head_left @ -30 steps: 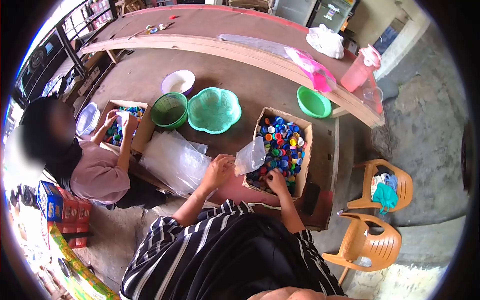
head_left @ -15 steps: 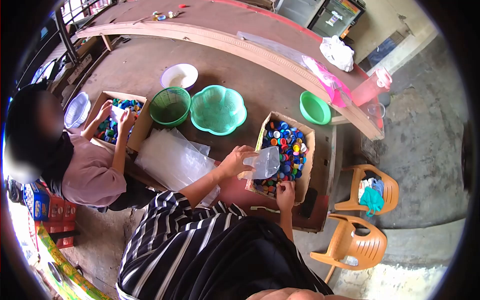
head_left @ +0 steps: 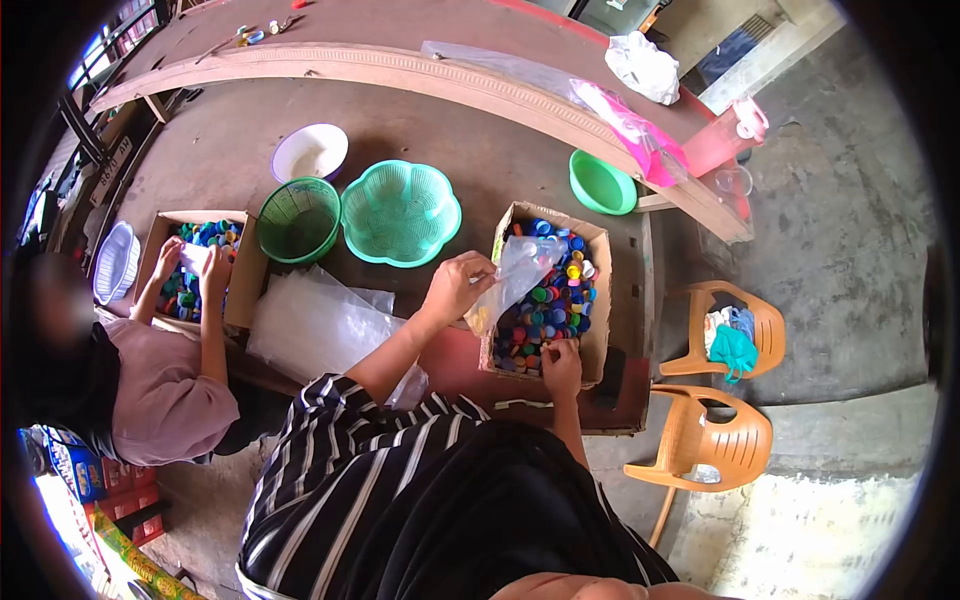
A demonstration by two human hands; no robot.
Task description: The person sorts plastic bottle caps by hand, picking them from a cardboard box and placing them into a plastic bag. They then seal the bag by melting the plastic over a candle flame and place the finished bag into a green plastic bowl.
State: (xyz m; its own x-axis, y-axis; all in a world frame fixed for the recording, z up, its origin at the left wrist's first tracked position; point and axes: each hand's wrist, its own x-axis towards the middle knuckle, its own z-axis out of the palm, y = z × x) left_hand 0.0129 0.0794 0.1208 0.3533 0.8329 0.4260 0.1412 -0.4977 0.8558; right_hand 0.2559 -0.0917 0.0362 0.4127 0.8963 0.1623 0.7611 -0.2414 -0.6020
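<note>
My left hand [head_left: 455, 283] holds a clear plastic bag [head_left: 512, 276] up over a cardboard box [head_left: 596, 290] filled with coloured bottle caps [head_left: 545, 300]. A few yellow caps lie in the bag's lower corner. My right hand [head_left: 561, 365] rests in the near end of the box, fingers pinched on bottle caps. Left of my arm lies a stack of clear plastic bags [head_left: 310, 325].
A person in a pink top [head_left: 160, 395] sits at left with both hands in a second box of caps [head_left: 195, 262]. Beyond are two green baskets [head_left: 400, 212], a white bowl [head_left: 310, 152], a green bowl [head_left: 602, 182], a long wooden bench [head_left: 400, 70]. Two orange chairs [head_left: 715, 440] stand at right.
My left hand has lifted the bag up and further over the box, stretching it taller. My right hand stays at the box's near end among the caps.
</note>
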